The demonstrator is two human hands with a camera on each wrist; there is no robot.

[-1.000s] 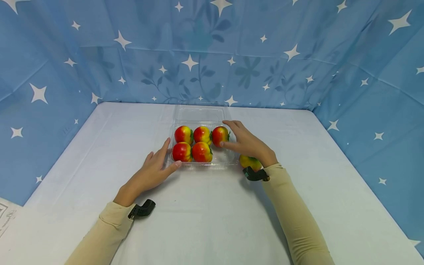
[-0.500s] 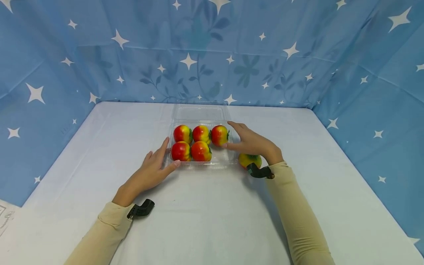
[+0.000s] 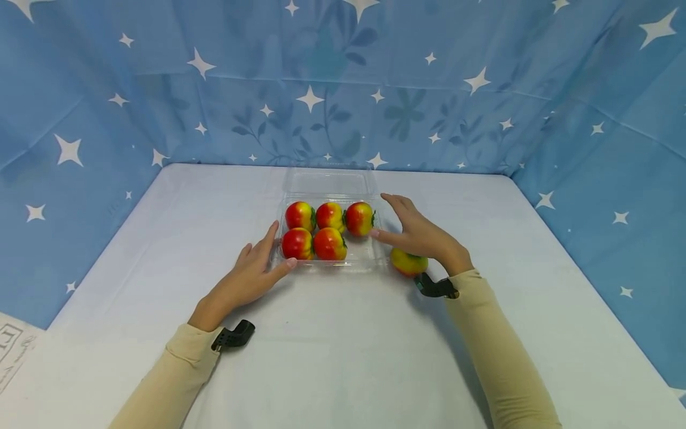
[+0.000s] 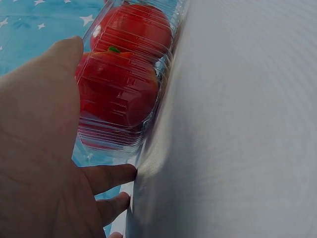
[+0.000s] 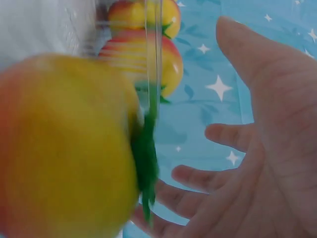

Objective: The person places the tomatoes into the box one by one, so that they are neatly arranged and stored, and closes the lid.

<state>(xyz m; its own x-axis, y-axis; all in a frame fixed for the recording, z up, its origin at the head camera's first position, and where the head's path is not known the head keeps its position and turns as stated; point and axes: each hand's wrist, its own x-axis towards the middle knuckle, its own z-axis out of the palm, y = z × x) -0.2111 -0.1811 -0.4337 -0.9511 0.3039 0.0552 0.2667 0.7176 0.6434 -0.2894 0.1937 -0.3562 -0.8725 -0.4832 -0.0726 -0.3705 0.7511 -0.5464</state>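
Several red-and-yellow fruits with green leafy caps lie in a clear plastic clamshell box [image 3: 365, 252], three in the back row and two in front. My left hand [image 3: 248, 275] is at the box's left side, fingers extended, thumb by the front left corner; the left wrist view shows the ribbed wall beside the thumb. My right hand [image 3: 420, 235] is spread at the right edge, holding nothing, its thumb near the back right fruit [image 3: 359, 218]. A loose fruit [image 3: 409, 262] lies outside the box, partly under that hand; it fills the left of the right wrist view.
The box's clear lid [image 3: 329, 182] is folded back toward the blue star-patterned curtain [image 3: 343, 119]. A white cloth [image 3: 332, 357] covers the table. Printed lettering [image 3: 16, 351] shows at the left edge.
My right hand has drawn back to the right, away from the back right fruit, uncovering more of the box's right side. My left hand keeps its place by the box.
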